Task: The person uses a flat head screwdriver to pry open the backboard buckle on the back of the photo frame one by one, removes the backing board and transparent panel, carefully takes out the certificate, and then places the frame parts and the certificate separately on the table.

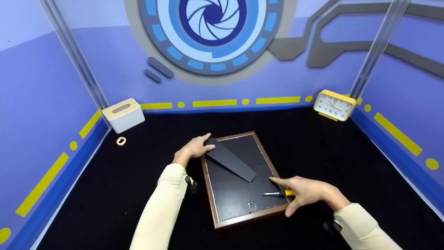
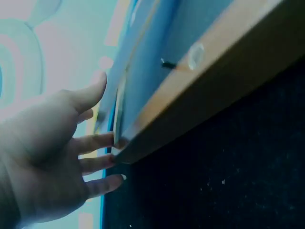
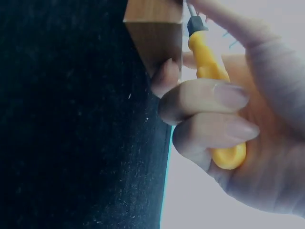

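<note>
A brown picture frame lies face down, its black back panel showing. A dark easel stand slants across the panel. My left hand is at the frame's far left corner, beside the stand's wide end. In the left wrist view its fingers extend to the frame's edge, with the thumb spread apart. At the near right edge, my right hand grips a screwdriver by its yellow handle, fingers curled round it. The metal shaft points left over the panel. The right index finger extends onto the frame's right edge.
A white tissue box with a wooden lid stands at the back left, and a small pale ring lies in front of it. A yellow clock stands at the back right. Printed walls enclose the black tabletop.
</note>
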### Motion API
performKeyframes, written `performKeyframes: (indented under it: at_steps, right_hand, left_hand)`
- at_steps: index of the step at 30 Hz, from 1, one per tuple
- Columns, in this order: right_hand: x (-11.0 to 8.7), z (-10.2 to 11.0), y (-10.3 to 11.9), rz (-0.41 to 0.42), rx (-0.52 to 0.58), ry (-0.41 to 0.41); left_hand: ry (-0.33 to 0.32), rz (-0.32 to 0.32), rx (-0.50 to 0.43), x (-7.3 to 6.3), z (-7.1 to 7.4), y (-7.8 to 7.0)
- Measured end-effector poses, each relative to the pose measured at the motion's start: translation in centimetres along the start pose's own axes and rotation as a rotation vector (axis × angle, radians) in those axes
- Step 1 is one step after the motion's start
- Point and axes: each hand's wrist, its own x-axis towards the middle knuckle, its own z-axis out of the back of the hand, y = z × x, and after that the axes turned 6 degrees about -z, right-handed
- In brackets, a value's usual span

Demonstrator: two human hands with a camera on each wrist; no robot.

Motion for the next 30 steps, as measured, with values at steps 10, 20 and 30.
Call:
performKeyframes:
  at_steps: [10,20,30]
  right_hand:
    - [0.6,3.2,-3.8,-0.016,0.101,0.038]
    - [1.8,4.3,-6.5,-0.121,0.076,-0.184]
    - [1.3,1.6,-4.5,-0.058,0.106,-0.262]
  left_hand:
    - [0.153,0.076,0.076,-3.1,1.1,0.2]
    - [0.285,0.23,0.141,-7.5,0.8,-1.3]
    - [0.366,0.214,-0.259,-9.9,-0.8,0.1]
